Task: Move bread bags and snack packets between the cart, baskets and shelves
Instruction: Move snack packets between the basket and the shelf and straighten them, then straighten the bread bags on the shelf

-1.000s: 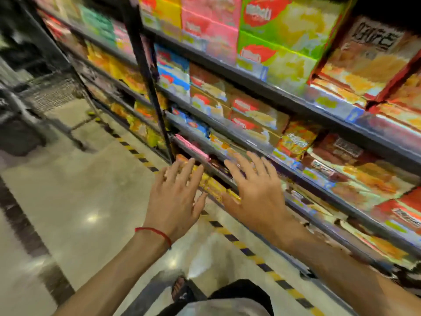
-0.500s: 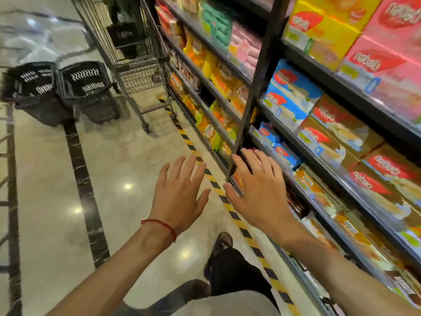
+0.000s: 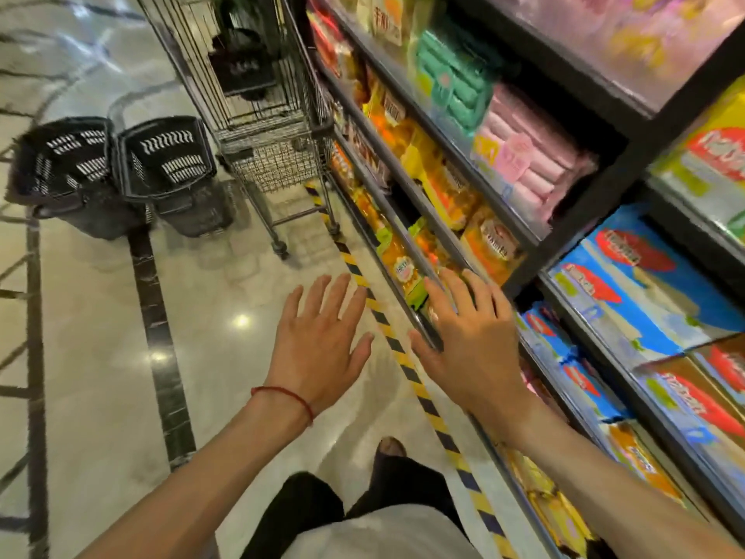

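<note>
Both hands were empty, fingers spread and straight, palms down. The left hand (image 3: 318,344) hung over the floor (image 3: 100,377) just below centre, at about 7 o'clock, with a red string (image 3: 282,395) round its wrist. The right hand (image 3: 467,349) lay beside it at about 5 o'clock, over the front rail of a low shelf; I could not tell whether it touched the rail. The two hands were near each other but apart, with the yellow-and-black tape (image 3: 403,359) on the floor running between them.

The shelves (image 3: 596,207) filled the side from 12 to 5 o'clock. Orange and yellow snack packets (image 3: 443,183) stood on them just beyond the right fingertips, towards 1 o'clock. Pink packs (image 3: 532,163) and green packs (image 3: 451,82) sat one level higher, and blue boxes (image 3: 645,276) were at 3 o'clock.

The cart (image 3: 258,115) stood at 11 o'clock, close against the shelves, with a dark bag (image 3: 242,70) inside it, too blurred to identify. Two black baskets stood side by side on the floor at 10 o'clock, the left basket (image 3: 60,163) touching the right basket (image 3: 165,155), just beside the cart. Both were well apart from the hands.
</note>
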